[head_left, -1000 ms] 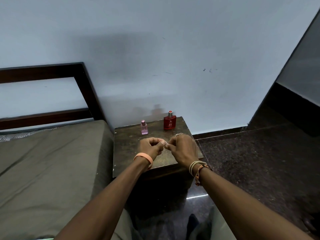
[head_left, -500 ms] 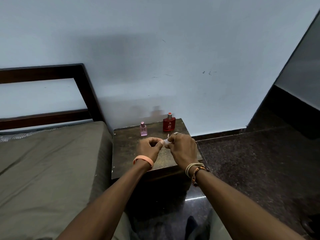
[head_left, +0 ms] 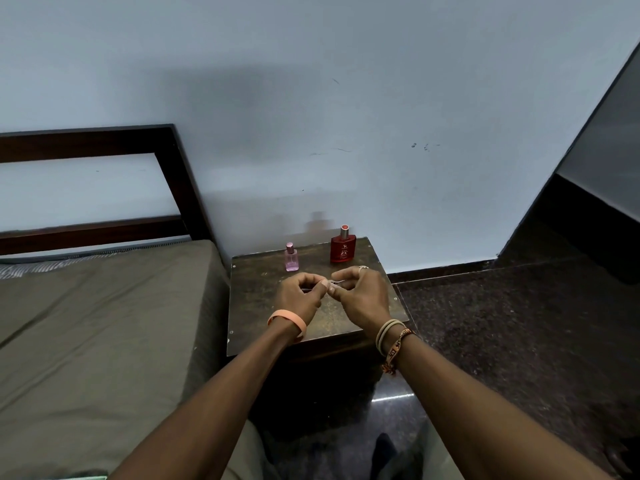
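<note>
Left hand [head_left: 300, 296] and right hand [head_left: 362, 296] both pinch a small thin whitish strip [head_left: 336, 282] above the dark wooden bedside table [head_left: 256, 306]. Probably mid-tear or unfolding it; next needs a steady opposing pull.

One view, head-worn and wide-angle, facing forward and down; near, above left hand [head_left: 298, 297] and right hand [head_left: 362, 296] over dark wooden bedside table [head_left: 256, 306].

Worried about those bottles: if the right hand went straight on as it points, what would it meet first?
Probably the left hand, whose fingertips face the right hand across a small pale thing both pinch; the pink bottle stands farther back, depth unclear.
</note>
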Action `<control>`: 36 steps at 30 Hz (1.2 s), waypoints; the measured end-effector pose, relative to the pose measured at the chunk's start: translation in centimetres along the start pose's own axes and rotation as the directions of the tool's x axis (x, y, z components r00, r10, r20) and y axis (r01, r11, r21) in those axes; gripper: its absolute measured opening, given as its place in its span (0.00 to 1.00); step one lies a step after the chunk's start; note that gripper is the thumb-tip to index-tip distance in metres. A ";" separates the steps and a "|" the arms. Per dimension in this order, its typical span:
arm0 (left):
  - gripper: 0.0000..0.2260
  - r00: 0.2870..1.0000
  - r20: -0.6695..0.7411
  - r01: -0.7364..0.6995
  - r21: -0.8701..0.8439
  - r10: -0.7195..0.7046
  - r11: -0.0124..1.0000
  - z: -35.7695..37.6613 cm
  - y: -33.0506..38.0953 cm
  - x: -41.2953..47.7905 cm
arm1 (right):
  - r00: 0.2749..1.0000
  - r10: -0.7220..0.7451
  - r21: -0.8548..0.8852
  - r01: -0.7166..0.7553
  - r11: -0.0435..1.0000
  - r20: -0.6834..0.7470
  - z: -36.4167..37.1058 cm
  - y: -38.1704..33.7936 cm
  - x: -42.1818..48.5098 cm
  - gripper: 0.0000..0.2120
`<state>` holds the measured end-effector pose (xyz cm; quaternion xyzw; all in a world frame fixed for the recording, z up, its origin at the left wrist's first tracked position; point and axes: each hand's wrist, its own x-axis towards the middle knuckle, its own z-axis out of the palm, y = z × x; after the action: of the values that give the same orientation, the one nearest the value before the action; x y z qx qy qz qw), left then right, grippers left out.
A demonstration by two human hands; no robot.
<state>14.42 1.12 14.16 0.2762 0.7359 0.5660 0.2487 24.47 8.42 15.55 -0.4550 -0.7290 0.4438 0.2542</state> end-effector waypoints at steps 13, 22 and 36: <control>0.03 0.995 -0.059 0.070 -0.159 -0.081 0.985 -0.8 -1.9 0.8 | 0.979 0.128 0.059 -0.138 0.989 0.158 2.5 0.9 1.4 0.05; 0.03 0.990 0.113 0.080 0.045 -0.084 0.996 -3.6 -4.1 3.7 | 0.948 -0.052 -0.282 0.145 0.948 0.313 5.3 1.3 3.6 0.13; 0.12 0.849 0.203 0.492 0.036 -0.489 0.870 -6.7 -10.4 8.1 | 0.915 -0.225 -0.443 0.363 0.819 0.334 13.4 4.0 4.4 0.13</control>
<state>2.70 -0.08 5.16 0.1339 0.7474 0.4586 0.4618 13.81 7.50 5.52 -0.3217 -0.9074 0.2534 0.0939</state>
